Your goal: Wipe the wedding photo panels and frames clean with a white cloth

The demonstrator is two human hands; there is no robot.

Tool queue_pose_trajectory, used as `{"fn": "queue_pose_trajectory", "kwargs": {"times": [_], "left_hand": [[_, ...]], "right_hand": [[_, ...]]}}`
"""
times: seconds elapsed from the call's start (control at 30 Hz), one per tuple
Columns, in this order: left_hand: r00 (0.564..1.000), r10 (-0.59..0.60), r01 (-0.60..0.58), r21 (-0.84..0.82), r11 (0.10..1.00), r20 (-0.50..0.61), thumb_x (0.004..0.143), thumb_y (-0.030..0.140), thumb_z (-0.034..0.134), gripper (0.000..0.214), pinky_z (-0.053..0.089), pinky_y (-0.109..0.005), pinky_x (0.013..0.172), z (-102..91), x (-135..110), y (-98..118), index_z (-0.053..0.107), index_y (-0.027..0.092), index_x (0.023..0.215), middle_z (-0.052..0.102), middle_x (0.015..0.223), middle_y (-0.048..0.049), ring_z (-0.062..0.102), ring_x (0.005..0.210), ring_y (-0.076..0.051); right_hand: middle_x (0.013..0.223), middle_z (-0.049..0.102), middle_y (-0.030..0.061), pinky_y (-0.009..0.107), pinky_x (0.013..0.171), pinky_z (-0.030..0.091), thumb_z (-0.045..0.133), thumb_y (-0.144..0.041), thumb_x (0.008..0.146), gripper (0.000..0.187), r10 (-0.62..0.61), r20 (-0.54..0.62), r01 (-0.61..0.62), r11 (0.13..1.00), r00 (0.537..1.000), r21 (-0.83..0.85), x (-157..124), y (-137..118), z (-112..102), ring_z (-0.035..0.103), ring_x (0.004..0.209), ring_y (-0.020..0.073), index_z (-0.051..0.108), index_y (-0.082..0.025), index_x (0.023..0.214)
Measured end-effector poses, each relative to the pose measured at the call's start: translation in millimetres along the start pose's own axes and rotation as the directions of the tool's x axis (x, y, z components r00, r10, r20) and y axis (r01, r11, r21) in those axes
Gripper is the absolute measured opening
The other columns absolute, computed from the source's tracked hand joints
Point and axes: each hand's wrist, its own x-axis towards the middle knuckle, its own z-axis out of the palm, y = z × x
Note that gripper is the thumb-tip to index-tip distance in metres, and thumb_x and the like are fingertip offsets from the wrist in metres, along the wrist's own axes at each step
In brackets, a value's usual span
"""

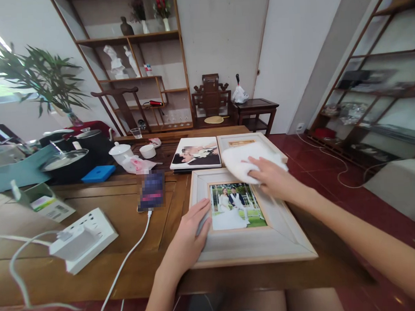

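Observation:
A white picture frame [247,247] with a wooden edge lies flat on the table, holding a photo [231,207] of two people in wedding clothes. My left hand [193,228] rests on the frame's left side, its fingers stretched out toward the photo's edge. My right hand [269,175] grips a white cloth [242,160] over the frame's upper right corner. Behind the cloth lies a second frame [267,143], partly covered by it. To its left is a stack with a photo panel [196,154] on top.
On the table's left stand a white power strip [91,236] with cables, a charging phone [152,191], a blue box [98,173], a white teapot [120,153], a white cup [147,151] and dark pots [65,163]. The table's front edge [269,277] runs close to my lap.

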Motion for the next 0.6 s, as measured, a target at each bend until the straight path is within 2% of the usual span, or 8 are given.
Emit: {"fn": "queue_pose_trajectory", "kwargs": {"times": [0.1,0.17,0.23,0.33,0.43,0.5,0.6], "left_hand": [[1.000,-0.010,0.010,0.001,1.000,0.008,0.091,0.026,0.043,0.039,0.035,-0.041,0.110,0.4,0.4,-0.1,0.054,0.014,0.127,0.050,0.138,-0.0109,0.044,0.129,-0.022],[1.000,-0.007,0.007,-0.001,1.000,0.008,0.092,0.026,0.042,0.039,0.035,-0.041,0.110,0.6,0.6,-0.2,0.054,0.014,0.127,0.050,0.138,-0.0110,0.044,0.130,-0.022],[1.000,0.006,-0.006,-0.006,1.000,0.002,0.092,0.025,0.042,0.038,0.036,-0.042,0.109,0.7,0.5,-0.2,0.054,0.015,0.127,0.050,0.138,-0.0107,0.044,0.129,-0.022],[1.000,0.028,-0.029,-0.008,1.000,-0.008,0.092,0.024,0.042,0.037,0.036,-0.043,0.109,0.9,0.0,-1.0,0.054,0.016,0.126,0.051,0.138,-0.0107,0.044,0.130,-0.023],[0.999,0.051,-0.051,-0.001,0.999,-0.013,0.092,0.024,0.042,0.037,0.036,-0.044,0.109,1.3,-0.2,-2.6,0.053,0.017,0.127,0.051,0.137,-0.0109,0.044,0.129,-0.023],[0.998,0.066,-0.066,0.002,0.998,-0.019,0.092,0.023,0.043,0.037,0.037,-0.044,0.108,1.7,-0.1,-3.5,0.053,0.018,0.127,0.051,0.137,-0.0104,0.045,0.129,-0.022],[0.997,0.069,-0.069,0.007,0.998,-0.021,0.092,0.024,0.043,0.037,0.037,-0.043,0.108,1.8,0.0,-3.6,0.053,0.017,0.127,0.052,0.137,-0.0106,0.045,0.129,-0.023]], "right_hand": [[0.138,0.048,0.0085,0.052,0.106,0.028,0.048,-0.002,0.067,0.046,-0.021,0.060,0.020,1.000,0.998,0.019,0.2,-21.3,17.3,0.032,0.133,0.0298,0.063,-0.020,0.106],[0.139,0.046,0.0106,0.053,0.107,0.027,0.049,-0.003,0.068,0.045,-0.024,0.112,0.020,0.999,0.993,0.043,-4.6,-35.0,16.1,0.030,0.133,0.0321,0.064,-0.018,0.108],[0.138,0.047,0.0137,0.052,0.106,0.028,0.049,-0.003,0.069,0.045,-0.031,0.168,0.018,0.997,0.985,0.079,-13.8,-50.4,4.8,0.033,0.131,0.0343,0.063,-0.015,0.110],[0.134,0.050,0.0184,0.051,0.101,0.037,0.048,-0.003,0.070,0.044,-0.043,0.266,0.003,0.989,0.963,0.148,-33.8,-78.6,-23.1,0.042,0.125,0.0368,0.063,-0.013,0.110],[0.132,0.052,0.0170,0.053,0.091,0.045,0.049,-0.007,0.069,0.045,-0.106,0.368,0.007,0.965,0.924,0.263,-53.8,-105.5,-45.8,0.048,0.119,0.0375,0.062,-0.018,0.111],[0.136,0.049,0.0145,0.055,0.092,0.044,0.051,-0.009,0.066,0.049,-0.121,0.380,-0.011,0.945,0.917,0.328,-63.1,-115.5,-49.8,0.047,0.121,0.0378,0.062,-0.021,0.113],[0.144,0.040,0.0067,0.052,0.104,0.034,0.053,-0.009,0.062,0.056,-0.098,0.323,-0.036,0.922,0.941,0.385,-68.0,-112.9,-40.3,0.034,0.131,0.0333,0.060,-0.025,0.115]]}}
